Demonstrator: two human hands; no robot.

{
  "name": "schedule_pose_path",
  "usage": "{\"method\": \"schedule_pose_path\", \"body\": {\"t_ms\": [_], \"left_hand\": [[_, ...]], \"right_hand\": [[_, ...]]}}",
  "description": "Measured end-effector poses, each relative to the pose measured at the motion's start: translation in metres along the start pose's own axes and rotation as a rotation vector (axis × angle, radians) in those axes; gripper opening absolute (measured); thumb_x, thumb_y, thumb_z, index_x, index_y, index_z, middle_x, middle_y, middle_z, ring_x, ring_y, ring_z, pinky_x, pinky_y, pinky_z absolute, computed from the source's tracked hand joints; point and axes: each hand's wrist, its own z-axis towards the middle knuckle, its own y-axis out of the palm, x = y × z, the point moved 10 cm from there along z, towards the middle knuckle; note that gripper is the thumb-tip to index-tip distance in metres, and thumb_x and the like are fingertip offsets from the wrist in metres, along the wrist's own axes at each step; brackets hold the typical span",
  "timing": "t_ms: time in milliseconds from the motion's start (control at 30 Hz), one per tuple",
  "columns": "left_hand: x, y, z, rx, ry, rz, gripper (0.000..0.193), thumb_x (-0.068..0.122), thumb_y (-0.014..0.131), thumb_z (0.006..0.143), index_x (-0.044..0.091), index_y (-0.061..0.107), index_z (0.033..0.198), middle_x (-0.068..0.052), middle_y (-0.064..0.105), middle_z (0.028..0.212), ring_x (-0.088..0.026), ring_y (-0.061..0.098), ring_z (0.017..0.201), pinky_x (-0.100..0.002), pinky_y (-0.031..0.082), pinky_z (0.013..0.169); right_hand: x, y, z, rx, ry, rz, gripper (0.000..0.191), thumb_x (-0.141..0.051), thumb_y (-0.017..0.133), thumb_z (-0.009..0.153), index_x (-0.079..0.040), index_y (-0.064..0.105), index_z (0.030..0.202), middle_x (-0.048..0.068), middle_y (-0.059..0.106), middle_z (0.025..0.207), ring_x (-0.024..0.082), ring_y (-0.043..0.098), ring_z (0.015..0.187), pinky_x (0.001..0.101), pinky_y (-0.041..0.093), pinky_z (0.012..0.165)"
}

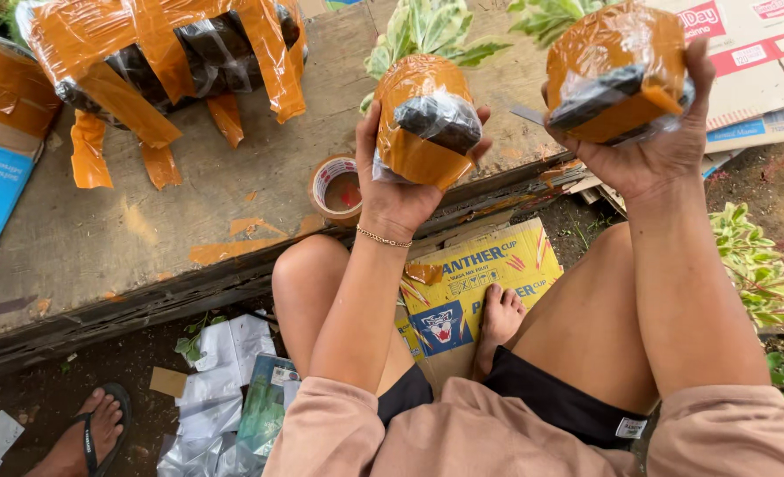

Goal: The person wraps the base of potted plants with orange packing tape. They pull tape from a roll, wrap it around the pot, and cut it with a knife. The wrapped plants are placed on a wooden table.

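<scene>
Head view, looking down past your knees at a low wooden table (pixel 144 230). Your left hand (pixel 401 190) is held over the table's front edge with its fingers wrapped and clamped round a small wrapped plant (pixel 425 119), its root ball bagged in clear plastic and bound with orange tape, variegated leaves pointing away from you. Your right hand (pixel 652 150) is raised beyond the table's right end, above some flattened cardboard (pixel 754 79), with its fingers curled tight under a second wrapped plant (pixel 617 71) of the same kind.

Each bundle probably handles as a light, soft, slightly yielding lump; the film looks slick, so the taped bands should give the surer hold. The leaves appear fragile, so cup the base rather than the stems.

A roll of tape (pixel 337 188) stands at the table's front edge, just beside your left wrist. A large taped bundle (pixel 166 62) lies at the far left corner. A yellow box (pixel 467 291) lies flat on the ground between your legs, and a sandalled foot (pixel 91 437) shows at the lower left.
</scene>
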Motion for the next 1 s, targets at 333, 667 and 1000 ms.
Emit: {"method": "schedule_pose_path", "body": {"t_ms": [333, 667, 1000], "left_hand": [[0.020, -0.073, 0.006, 0.355, 0.057, 0.535, 0.061, 0.022, 0.078, 0.095, -0.004, 0.051, 0.143, -0.017, 0.062, 0.128, -0.027, 0.064, 0.112, -0.045, 0.056, 0.097], [0.026, -0.103, 0.010, 0.568, 0.055, 0.711, 0.111, 0.025, 0.082, 0.079, 0.004, 0.006, 0.158, -0.024, 0.051, 0.137, -0.031, 0.063, 0.119, -0.045, 0.060, 0.094], [0.030, -0.108, 0.009, 0.602, 0.076, 0.578, 0.065, 0.026, 0.080, 0.087, -0.008, 0.052, 0.135, -0.019, 0.068, 0.119, -0.026, 0.072, 0.100, -0.046, 0.061, 0.089]], "right_hand": [[0.035, -0.032, 0.020, 0.138, 0.195, 0.100, 0.072, -0.040, 0.076, 0.086, -0.007, 0.053, 0.145, 0.009, 0.062, 0.142, 0.027, 0.061, 0.135, 0.0514, 0.047, 0.117], [0.065, -0.047, 0.023, 0.284, 0.242, -0.172, 0.058, -0.040, 0.074, 0.086, -0.007, 0.058, 0.131, 0.008, 0.070, 0.121, 0.023, 0.070, 0.113, 0.0496, 0.059, 0.101], [0.080, -0.053, 0.032, 0.211, 0.262, -0.159, 0.032, -0.029, 0.073, 0.104, -0.007, 0.053, 0.116, 0.005, 0.059, 0.102, 0.022, 0.061, 0.095, 0.0454, 0.053, 0.092]]}}
